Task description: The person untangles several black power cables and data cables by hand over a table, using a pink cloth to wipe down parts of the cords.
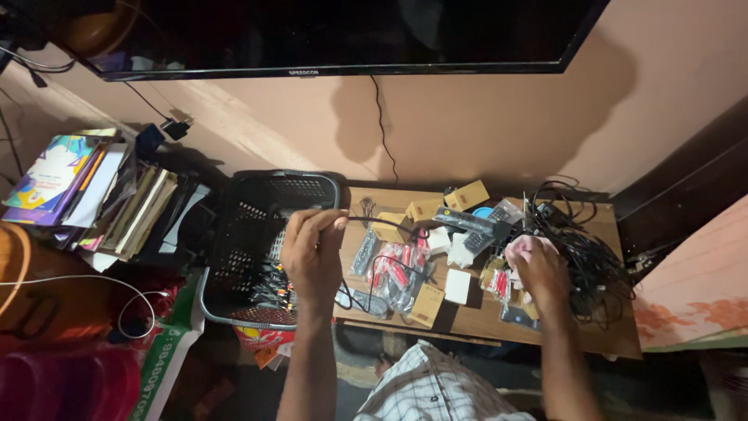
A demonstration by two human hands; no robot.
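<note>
Your left hand point(313, 251) clenched a black cable point(389, 222) beside the black basket point(257, 234), right hand point(539, 269) gripping a pink cloth point(520, 245), while boxes, packets and cords littered the table point(483, 316).

Both hands point(312, 253) point(538, 269) outstretched, fingers point(323, 222) curled.

Television point(343, 35): upper part cut off by the top edge at 12 o'clock; screen dark, contents indiscernible. Right hand point(539, 271): fingers buried among small packets and a pink item at 3 o'clock of the tabletop point(483, 320), grip unreadable. Black basket point(257, 234): contents too dim to identify; cable tangle point(584, 249): individual leads inseparable.
</note>
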